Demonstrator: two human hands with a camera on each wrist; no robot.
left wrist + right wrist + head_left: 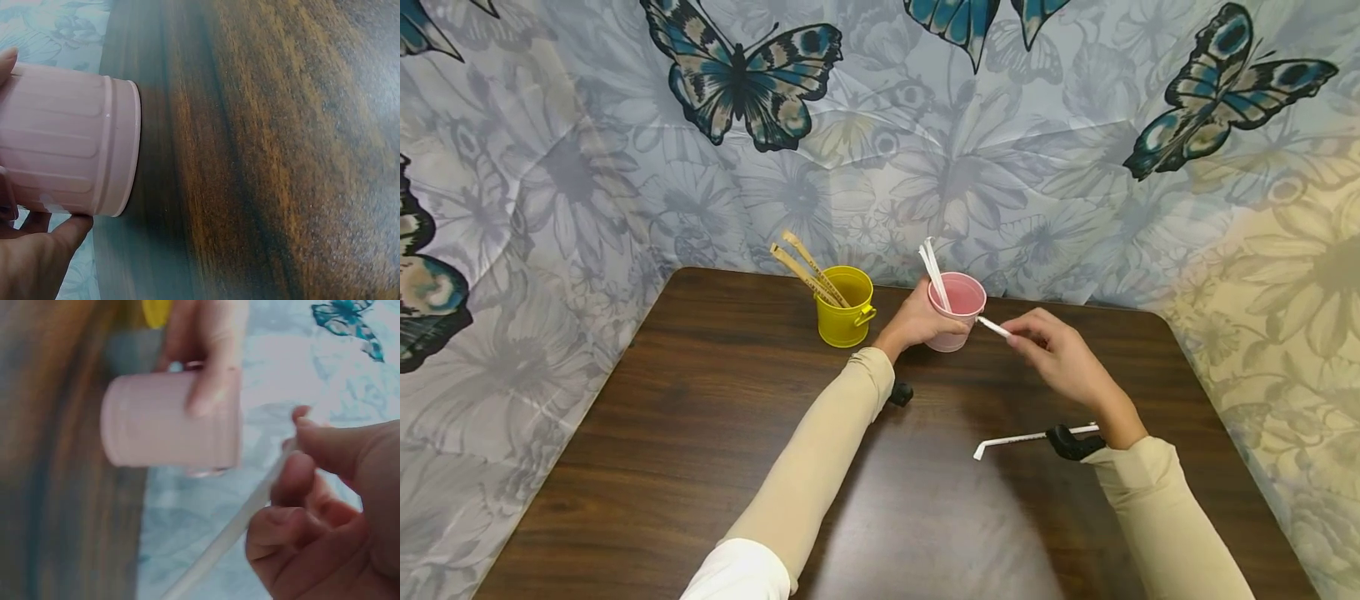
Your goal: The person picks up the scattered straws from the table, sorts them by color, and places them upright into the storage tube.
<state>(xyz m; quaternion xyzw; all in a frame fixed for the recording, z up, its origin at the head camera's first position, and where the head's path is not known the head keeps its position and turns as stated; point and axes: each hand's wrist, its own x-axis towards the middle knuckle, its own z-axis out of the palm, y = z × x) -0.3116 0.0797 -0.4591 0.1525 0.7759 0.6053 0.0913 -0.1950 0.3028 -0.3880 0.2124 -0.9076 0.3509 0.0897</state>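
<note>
My left hand (922, 319) grips a small pink bucket (966, 287) at its rim and side; two white paper-wrapped straws (933, 271) lean out of it. In the left wrist view the thumb and fingers press the ribbed bucket wall (56, 137). To the right of the bucket, my right hand (1060, 354) pinches another white straw (994, 327) between thumb and fingers. The right wrist view shows this straw slanting past the curled fingertips, outside the bucket. Another white straw (1015, 438), bent at one end, lies on the table below my right wrist.
Left of the pink bucket stands a yellow bucket (842, 329) with several brown paper-wrapped straws (808, 271) leaning out to the left. Both stand near the back edge of the dark wooden table (700, 400). A butterfly-print cloth (880, 150) hangs right behind.
</note>
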